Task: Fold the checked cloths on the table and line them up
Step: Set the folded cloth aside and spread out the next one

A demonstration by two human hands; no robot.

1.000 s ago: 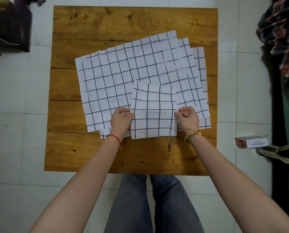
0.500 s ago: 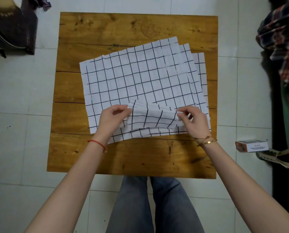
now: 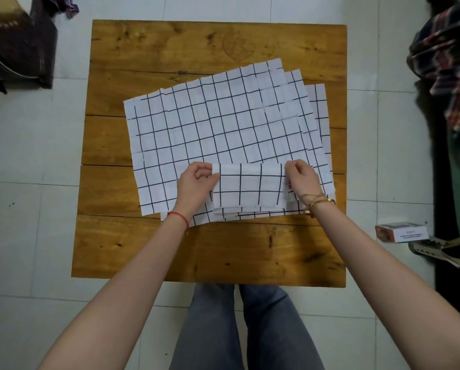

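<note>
- L hand [image 3: 196, 184]: grip closed, pinching folded cloth [image 3: 248, 189] at its left edge.
- R hand [image 3: 301, 180]: grip closed, pinching its right edge.
- Cloth atop flat cloths [image 3: 210, 129] on tabletop [image 3: 223, 44].

Wooden table [image 3: 154, 252] with fanned stack of checked cloths [image 3: 210, 129]

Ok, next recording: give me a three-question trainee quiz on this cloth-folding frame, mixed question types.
1. True or false: both hands grip the folded cloth.
2. Where does the folded cloth lie? A) on the bare table B) on the spread cloths C) on the floor
3. Fill in: the small box lies on the ____, to the table's right.

Key:
1. True: the left hand pinches its left edge and the right hand its right edge.
2. B, at their near edge.
3. floor
</note>
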